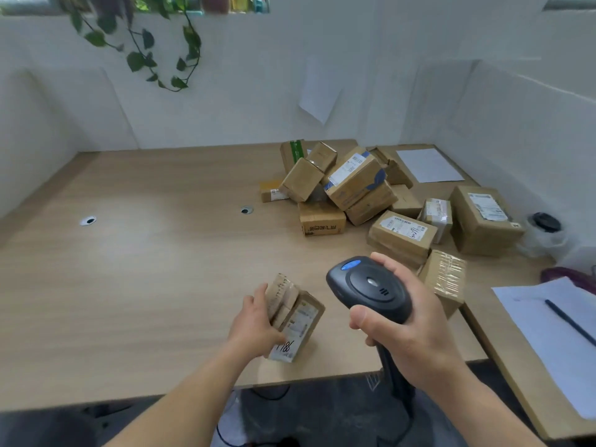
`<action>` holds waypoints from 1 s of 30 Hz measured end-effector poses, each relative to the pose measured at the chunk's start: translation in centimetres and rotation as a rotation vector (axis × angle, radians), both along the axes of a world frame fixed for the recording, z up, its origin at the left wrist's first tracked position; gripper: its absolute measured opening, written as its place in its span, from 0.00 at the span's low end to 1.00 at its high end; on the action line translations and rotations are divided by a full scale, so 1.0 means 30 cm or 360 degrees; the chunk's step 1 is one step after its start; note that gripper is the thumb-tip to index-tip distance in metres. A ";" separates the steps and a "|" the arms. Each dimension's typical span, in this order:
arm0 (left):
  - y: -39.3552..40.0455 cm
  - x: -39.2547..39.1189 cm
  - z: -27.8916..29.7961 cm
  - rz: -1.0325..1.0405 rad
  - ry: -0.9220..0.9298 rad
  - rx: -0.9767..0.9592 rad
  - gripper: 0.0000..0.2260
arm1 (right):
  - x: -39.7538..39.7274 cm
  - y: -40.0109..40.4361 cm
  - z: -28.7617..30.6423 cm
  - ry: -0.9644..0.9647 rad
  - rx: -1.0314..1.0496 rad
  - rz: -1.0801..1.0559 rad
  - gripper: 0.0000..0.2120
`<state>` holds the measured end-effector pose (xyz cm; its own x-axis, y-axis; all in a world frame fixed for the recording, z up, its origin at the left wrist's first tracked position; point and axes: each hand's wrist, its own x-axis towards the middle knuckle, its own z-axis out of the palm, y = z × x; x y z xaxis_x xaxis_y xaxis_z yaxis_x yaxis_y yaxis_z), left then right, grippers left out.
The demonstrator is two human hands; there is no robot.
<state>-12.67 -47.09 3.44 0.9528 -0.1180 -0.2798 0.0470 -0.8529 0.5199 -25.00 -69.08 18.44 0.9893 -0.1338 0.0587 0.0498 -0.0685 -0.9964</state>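
- Head view, looking down: the left hand (258, 321) grips a small brown cardboard parcel with a white label (298, 321), fingers curled over its taped far side and thumb on the label face.
- This parcel stands tilted on one end on the light wooden desk (145, 269), near the front edge, with its label face turned to the right; black handwritten digits show at the lower end of the label.
- The right hand (403, 327) is clenched around a black handheld barcode scanner with a blue button (367, 285), thumb on its neck and fingers along the far side of its head.
- The scanner's head sits just to the right of the parcel, apart from it.
- Behind the hands, a loose pile of brown cardboard boxes (348, 185) covers the far right of the desk.
- At the right, a dark pen (571, 324) lies on a white paper sheet (548, 350).
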 end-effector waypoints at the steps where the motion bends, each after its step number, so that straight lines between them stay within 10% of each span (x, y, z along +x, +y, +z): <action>1: 0.019 -0.015 0.032 0.0113 0.0020 -0.0209 0.53 | -0.010 0.011 0.004 0.0000 0.0014 0.0024 0.42; 9: 0.238 -0.121 0.335 0.0636 -0.0289 -0.0983 0.54 | -0.017 0.218 0.079 -0.0002 0.0083 0.0300 0.38; 30: 1.122 -0.272 0.478 0.0963 -0.0653 -0.1089 0.55 | -0.027 1.071 0.172 -0.0050 0.0166 0.0696 0.31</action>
